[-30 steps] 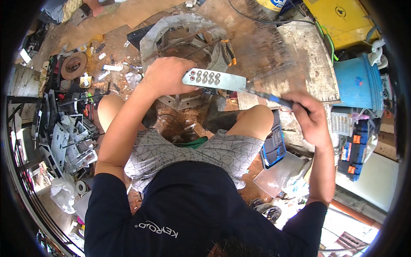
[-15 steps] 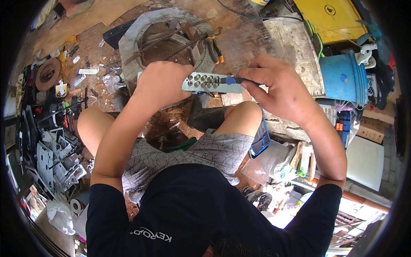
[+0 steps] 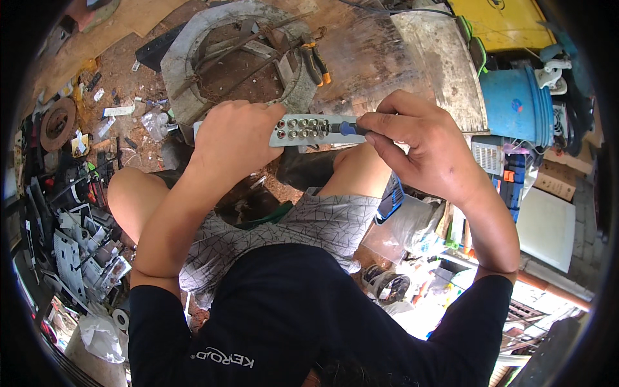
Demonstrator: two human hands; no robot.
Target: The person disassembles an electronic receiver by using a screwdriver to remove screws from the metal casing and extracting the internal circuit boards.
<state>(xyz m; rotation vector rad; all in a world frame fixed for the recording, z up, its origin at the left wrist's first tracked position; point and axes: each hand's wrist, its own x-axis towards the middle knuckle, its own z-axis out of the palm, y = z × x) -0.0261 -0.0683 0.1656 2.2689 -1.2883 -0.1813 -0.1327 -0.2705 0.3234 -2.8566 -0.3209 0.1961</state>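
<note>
A narrow pale metal panel (image 3: 333, 138) with two rows of round audio jacks (image 3: 303, 124) is held out over my knees. My left hand (image 3: 235, 135) wraps its left part, fingers closed and hiding that end. From the right, my right hand (image 3: 422, 138) pinches a screwdriver (image 3: 348, 128) with a blue and dark handle between thumb and fingers. The screwdriver lies across the panel's face, its front end close by the rightmost jacks. Whether its tip touches a screw is too small to tell.
Beyond my hands lies a grey octagonal ring (image 3: 175, 72) with rods across it and yellow-black pliers (image 3: 314, 63) on its right side. A worn board (image 3: 442, 71), a blue bucket (image 3: 509, 106) and a yellow container (image 3: 500, 26) stand right. Metal scrap (image 3: 77, 248) piles up at left.
The panel has turned from a slight slant to nearly level. My view has shifted a little, so the ring and pliers appear higher and further left. Both grips stay the same.
</note>
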